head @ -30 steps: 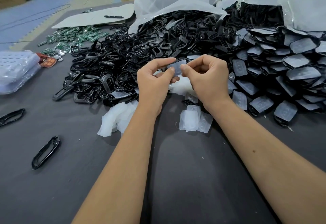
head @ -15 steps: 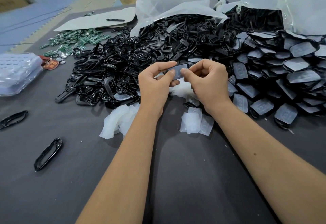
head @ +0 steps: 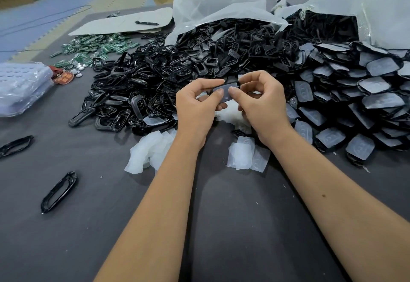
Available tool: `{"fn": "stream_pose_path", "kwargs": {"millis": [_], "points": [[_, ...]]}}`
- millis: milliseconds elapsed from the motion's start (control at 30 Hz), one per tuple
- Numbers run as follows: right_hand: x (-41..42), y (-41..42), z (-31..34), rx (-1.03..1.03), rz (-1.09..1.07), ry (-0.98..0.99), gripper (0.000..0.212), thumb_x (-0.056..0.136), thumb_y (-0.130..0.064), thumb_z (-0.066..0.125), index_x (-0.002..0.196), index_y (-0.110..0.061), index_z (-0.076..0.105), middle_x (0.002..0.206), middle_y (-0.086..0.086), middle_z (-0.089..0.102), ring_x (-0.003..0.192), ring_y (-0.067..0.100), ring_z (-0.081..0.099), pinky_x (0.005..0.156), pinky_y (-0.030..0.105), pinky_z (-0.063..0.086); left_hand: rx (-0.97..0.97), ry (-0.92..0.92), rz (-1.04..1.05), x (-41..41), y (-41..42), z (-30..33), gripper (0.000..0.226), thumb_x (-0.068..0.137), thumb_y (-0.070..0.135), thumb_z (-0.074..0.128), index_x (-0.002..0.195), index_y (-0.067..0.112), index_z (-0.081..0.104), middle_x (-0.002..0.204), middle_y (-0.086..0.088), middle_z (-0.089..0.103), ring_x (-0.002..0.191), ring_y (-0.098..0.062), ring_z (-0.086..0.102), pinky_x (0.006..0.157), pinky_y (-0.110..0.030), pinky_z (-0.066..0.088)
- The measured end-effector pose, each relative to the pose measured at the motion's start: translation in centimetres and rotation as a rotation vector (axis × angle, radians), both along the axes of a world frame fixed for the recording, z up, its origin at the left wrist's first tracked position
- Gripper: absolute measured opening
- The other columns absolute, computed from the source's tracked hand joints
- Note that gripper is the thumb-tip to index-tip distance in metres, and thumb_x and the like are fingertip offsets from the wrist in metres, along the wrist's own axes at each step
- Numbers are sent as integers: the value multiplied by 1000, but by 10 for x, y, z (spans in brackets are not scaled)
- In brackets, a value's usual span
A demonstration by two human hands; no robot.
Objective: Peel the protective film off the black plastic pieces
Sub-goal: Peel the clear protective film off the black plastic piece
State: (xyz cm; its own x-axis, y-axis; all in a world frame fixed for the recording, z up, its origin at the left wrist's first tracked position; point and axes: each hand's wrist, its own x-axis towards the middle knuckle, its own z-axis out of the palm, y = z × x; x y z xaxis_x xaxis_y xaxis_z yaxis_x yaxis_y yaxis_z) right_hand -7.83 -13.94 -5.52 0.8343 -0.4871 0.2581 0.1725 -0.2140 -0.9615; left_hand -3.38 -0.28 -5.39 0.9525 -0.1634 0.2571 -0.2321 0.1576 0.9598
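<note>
1. Both thumbs meet on top of one small black piece (head: 226,91), held up above the table (head: 221,226) in front of the big heaps. The left hand (head: 197,106) pinches its left end, thumb over and curled fingers under. The right hand (head: 264,104) is curled tight too, thumb tip pressing the cloudy film on the piece's face; the other fingers tuck behind it.
2. Can't tell whether a corner of the film has lifted yet, the thumbs cover the edges.
3. If I were doing this: steady the piece with the left hand, work a right thumbnail under one corner, then pull low and slow so the film comes off whole and doesn't tear.
4. Moving outward, peeled films (head: 248,157) lie on the table just near of the hands, with a bigger crumpled bunch (head: 150,151) to the left.
5. Right side: a pile of pieces still wearing film (head: 366,95). Left and far: a heap of bare black frames (head: 155,81). Plenty left to do, I reckon.
</note>
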Motion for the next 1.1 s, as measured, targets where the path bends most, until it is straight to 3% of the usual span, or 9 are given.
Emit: {"fn": "stream_pose_path", "kwargs": {"millis": [133, 300, 500, 733, 833, 1000, 1100], "points": [[-1, 1, 0, 51, 54, -39, 7, 91, -11, 77, 92, -14, 71, 79, 7, 73, 61, 12, 65, 49, 18, 47, 16, -10, -28, -2, 1, 0, 21, 91, -7, 69, 95, 11, 78, 91, -6, 77, 77, -15, 75, 66, -24, 58], [-3, -3, -3, 86, 44, -52, 10, 90, -3, 76, 86, -10, 70, 73, 7, 72, 58, 14, 65, 50, 22, 48, 63, -17, -47, -4, 1, -1, 24, 91, -7, 68, 94, 15, 78, 83, 0, 77, 62, -12, 68, 62, -22, 55], [2, -6, -3, 190, 92, -75, 7, 92, 2, 72, 89, -3, 70, 64, 3, 68, 48, 15, 58, 48, 24, 48, 75, -9, -24, 2, -1, -1, 20, 91, -5, 72, 99, 12, 79, 77, -2, 76, 60, -14, 67, 63, -24, 55], [1, -6, 0, 231, 146, -70, 10, 90, 4, 74, 94, -5, 71, 69, 0, 70, 54, 13, 60, 53, 24, 51, 79, -4, -18, 3, -1, -2, 27, 91, -6, 70, 99, 18, 79, 71, -7, 74, 59, -13, 68, 62, -22, 54], [-1, -6, 2, 215, 156, -68, 14, 89, 4, 76, 95, -7, 70, 69, -2, 69, 56, 12, 60, 54, 23, 50, 82, -13, -22, 2, 0, -1, 29, 92, -8, 68, 99, 18, 78, 76, -14, 74, 59, -13, 67, 63, -22, 54], [-3, -8, 3, 213, 187, -28, 22, 87, 8, 74, 96, -11, 69, 71, -5, 69, 59, 12, 59, 57, 24, 50, 85, -5, -32, 1, -1, -2, 30, 93, -9, 65, 99, 18, 77, 82, -12, 76, 59, -13, 66, 62, -22, 54], [-2, -8, 4, 228, 186, -11, 16, 89, 5, 73, 97, -8, 69, 71, -3, 68, 60, 13, 59, 55, 24, 49, 88, -14, -17, 0, -2, 0, 28, 92, -9, 66, 98, 16, 77, 83, -17, 75, 59, -13, 66, 62, -23, 54]]}}
